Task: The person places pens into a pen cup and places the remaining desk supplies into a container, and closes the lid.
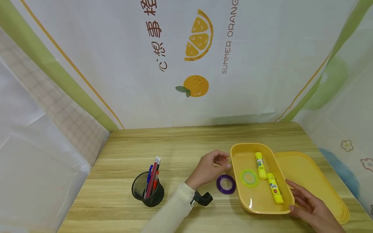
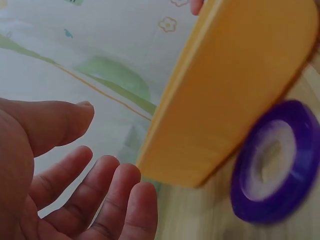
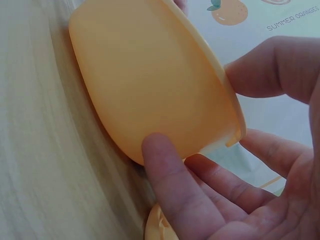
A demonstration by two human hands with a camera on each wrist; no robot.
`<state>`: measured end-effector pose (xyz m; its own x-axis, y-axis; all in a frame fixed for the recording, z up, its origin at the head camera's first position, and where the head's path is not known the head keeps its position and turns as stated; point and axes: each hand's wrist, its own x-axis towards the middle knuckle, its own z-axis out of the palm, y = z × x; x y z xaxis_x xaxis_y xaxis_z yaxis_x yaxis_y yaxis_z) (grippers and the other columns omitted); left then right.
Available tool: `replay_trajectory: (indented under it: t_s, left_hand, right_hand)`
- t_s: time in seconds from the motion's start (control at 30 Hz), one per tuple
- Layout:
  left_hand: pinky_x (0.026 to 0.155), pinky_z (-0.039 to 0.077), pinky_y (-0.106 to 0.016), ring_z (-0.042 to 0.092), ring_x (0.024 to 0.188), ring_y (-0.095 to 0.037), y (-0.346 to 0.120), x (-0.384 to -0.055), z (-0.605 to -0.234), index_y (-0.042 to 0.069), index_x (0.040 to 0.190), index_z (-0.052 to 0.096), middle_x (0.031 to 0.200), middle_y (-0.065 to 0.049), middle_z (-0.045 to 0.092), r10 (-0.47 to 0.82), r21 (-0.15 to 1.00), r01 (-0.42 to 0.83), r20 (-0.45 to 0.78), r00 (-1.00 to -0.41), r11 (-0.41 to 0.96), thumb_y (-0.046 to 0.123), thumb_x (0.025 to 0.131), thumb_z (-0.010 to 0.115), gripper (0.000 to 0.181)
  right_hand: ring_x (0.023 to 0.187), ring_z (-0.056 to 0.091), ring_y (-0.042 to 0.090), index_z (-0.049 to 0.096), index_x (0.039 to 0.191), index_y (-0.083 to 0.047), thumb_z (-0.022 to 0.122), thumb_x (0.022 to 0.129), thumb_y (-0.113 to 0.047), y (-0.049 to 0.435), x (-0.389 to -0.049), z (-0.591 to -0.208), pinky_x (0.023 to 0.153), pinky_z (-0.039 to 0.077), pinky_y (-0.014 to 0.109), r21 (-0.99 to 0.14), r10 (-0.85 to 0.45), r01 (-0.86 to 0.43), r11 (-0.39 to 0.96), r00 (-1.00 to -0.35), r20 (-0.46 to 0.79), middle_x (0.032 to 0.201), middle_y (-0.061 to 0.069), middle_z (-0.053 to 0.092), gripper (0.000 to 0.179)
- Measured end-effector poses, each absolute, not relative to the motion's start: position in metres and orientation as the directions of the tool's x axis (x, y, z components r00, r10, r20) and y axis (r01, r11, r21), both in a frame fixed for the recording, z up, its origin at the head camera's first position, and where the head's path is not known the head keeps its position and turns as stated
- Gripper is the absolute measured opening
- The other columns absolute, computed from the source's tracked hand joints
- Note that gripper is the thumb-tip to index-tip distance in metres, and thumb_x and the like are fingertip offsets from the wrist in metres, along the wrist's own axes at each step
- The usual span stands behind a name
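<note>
A yellow plastic box (image 1: pixel 253 207) stands on the table without its lid. Inside lie two yellow glue sticks (image 1: pixel 260 165) and a roll of yellow-green tape (image 1: pixel 249 178). My right hand (image 1: pixel 309 207) holds the box's near right corner, its thumb (image 3: pixel 260 72) against the rim and its fingers (image 3: pixel 175 185) along the outer wall. Beside the box's left wall is my left hand (image 1: pixel 210 168), fingers loosely bent and nothing in them; the left wrist view shows a gap to the box. A roll of purple tape (image 1: pixel 226 184) lies between that hand and the box.
To the right, the yellow lid (image 1: pixel 317 184) lies flat on the wooden table (image 1: pixel 180 142), partly behind my right hand. A black mesh pen holder (image 1: pixel 154 197) with pens and pencils stands on the left. Printed cloth (image 1: pixel 256 81) hangs around the table's far and side edges.
</note>
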<state>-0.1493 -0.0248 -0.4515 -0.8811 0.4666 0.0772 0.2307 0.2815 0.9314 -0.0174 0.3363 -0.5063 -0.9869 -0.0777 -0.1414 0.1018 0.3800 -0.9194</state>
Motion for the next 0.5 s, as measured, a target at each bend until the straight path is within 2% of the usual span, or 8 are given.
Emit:
replay_trajectory:
  t_s: [0.17, 0.5]
  left_hand:
    - [0.090, 0.057, -0.021, 0.068, 0.104, -0.008, -0.032, -0.148, -0.460, 0.008, 0.135, 0.068, 0.129, -0.012, 0.072, 0.489, 0.933, 0.193, 0.021, -0.872, 0.304, 0.028, 0.096, 0.080, 0.046]
    - [0.096, 0.057, -0.022, 0.067, 0.114, -0.014, -0.036, -0.144, -0.479, 0.010, 0.138, 0.067, 0.132, -0.007, 0.071, 0.511, 0.905, 0.203, -0.019, -0.859, 0.375, 0.027, 0.092, 0.085, 0.052]
  right_hand:
    - [0.112, 0.060, -0.014, 0.028, 0.167, -0.007, 0.067, 0.104, -0.011, 0.337, -0.017, -0.507, 0.080, 0.064, 0.027, -0.919, -0.074, 0.110, 0.378, -0.986, -0.148, 0.133, -0.043, 0.051, 0.074]
    - [0.112, 0.062, -0.012, 0.026, 0.168, -0.009, 0.066, 0.105, -0.009, 0.338, -0.018, -0.507, 0.080, 0.064, 0.029, -0.931, -0.088, 0.114, 0.348, -0.984, -0.154, 0.132, -0.039, 0.055, 0.074]
